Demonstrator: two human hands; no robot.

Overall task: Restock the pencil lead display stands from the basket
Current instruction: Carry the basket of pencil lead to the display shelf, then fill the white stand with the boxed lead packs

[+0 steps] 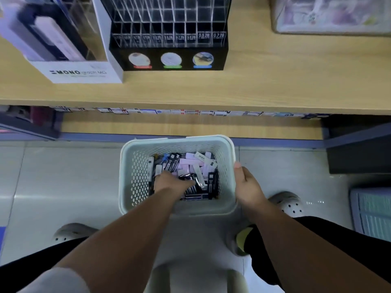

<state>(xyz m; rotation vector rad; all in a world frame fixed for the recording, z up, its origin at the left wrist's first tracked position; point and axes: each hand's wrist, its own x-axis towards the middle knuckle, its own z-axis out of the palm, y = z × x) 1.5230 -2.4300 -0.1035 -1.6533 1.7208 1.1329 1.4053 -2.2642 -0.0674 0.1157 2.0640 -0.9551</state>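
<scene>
A pale green perforated basket [135, 166] stands on the floor below the shelf, holding several black, pink and white pencil lead packs [190, 163]. My left hand [169, 183] reaches down into the basket, its fingers lying on the black packs; whether they grip one is hidden. My right hand [246, 182] holds the basket's right rim, thumb along the top edge. On the wooden shelf [275, 81] above stands a black lead display stand [169, 58] with clear labelled slots, which look unfilled.
A white MONO graph display box [78, 74] stands left of the black stand. A patterned box [330, 15] sits at the shelf's back right. Price tags line the shelf edge. My shoes [289, 204] flank the basket; a blue-grey crate [372, 212] is on the right.
</scene>
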